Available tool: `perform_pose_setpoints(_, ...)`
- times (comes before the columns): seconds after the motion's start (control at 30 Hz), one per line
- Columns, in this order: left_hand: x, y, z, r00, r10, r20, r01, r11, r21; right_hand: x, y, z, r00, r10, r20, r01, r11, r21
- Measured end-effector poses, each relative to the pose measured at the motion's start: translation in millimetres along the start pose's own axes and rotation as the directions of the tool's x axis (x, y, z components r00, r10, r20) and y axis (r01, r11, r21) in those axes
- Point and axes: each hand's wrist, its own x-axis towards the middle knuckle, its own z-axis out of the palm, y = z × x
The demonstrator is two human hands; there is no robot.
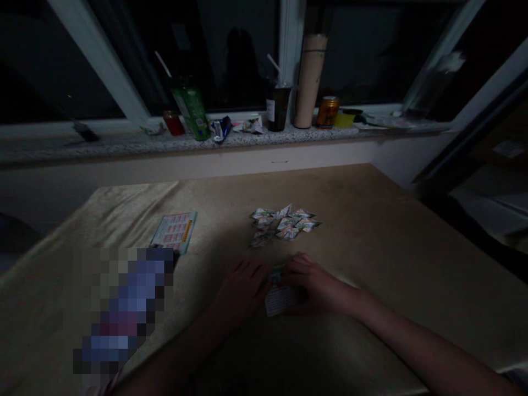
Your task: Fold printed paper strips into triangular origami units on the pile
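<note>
Both my hands rest on the tan table [371, 236] around a small printed paper [278, 300]. My left hand [241, 291] presses its fingertips on the paper's left edge, fingers bent. My right hand [315, 283] covers the paper's upper right part, fingers curled down on it. Just beyond the hands lies a pile of several small folded paper pieces [284, 224]. The light is dim and the fingertips are hard to make out.
A printed sheet [175, 231] lies at the left of the table beside a blurred-out patch. The windowsill [124, 144] behind holds a green bottle [192, 113], a dark cup with a straw [278, 107], a tall beige tumbler [310, 80], cans [328, 111] and wrappers.
</note>
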Motion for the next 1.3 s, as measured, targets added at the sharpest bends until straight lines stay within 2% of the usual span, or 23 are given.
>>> perform_pose_setpoints(0.17, -6, 6, -8, 0.982, 0.153, 0.108, -0.137, 0.98, -0.142, -1, 1, 2, 1.0, -0.013, -0.003, 0.013, 0.999, -0.029)
perform_pose_setpoints(0.43, -5, 4, -7, 0.971, 0.193, 0.14, -0.17, 0.972, -0.165, -2, -4, -1, 0.998, -0.054, -0.016, 0.053, 0.997, -0.064)
perform_pose_setpoints(0.57, -7, 1, -6, 0.987, 0.116, 0.115, -0.088, 0.97, -0.226, -2, -4, 0, 0.996, -0.083, -0.013, 0.081, 0.989, -0.123)
perform_pose_setpoints(0.73, -7, -1, 2, 0.999, -0.046, 0.017, 0.049, 0.923, -0.383, 1, 1, 10, 0.994, -0.088, -0.07, 0.072, 0.976, -0.206)
perform_pose_setpoints(0.87, -2, -3, 6, 0.981, -0.193, -0.016, 0.156, 0.836, -0.527, 6, 0, 16, 0.99, -0.046, -0.133, 0.02, 0.982, -0.19)
perform_pose_setpoints(1.0, 5, -4, 6, 0.95, -0.31, -0.038, 0.238, 0.796, -0.557, 13, -2, 15, 0.991, 0.022, -0.133, -0.046, 0.983, -0.178)
perform_pose_setpoints(1.1, 7, -3, 5, 0.939, -0.344, -0.028, 0.266, 0.774, -0.575, 19, 0, 14, 0.989, 0.077, -0.124, -0.091, 0.989, -0.116)
perform_pose_setpoints(1.3, 0, -3, 1, 0.934, -0.351, -0.061, 0.245, 0.755, -0.608, 28, 6, 14, 0.978, 0.179, -0.108, -0.183, 0.982, -0.037)
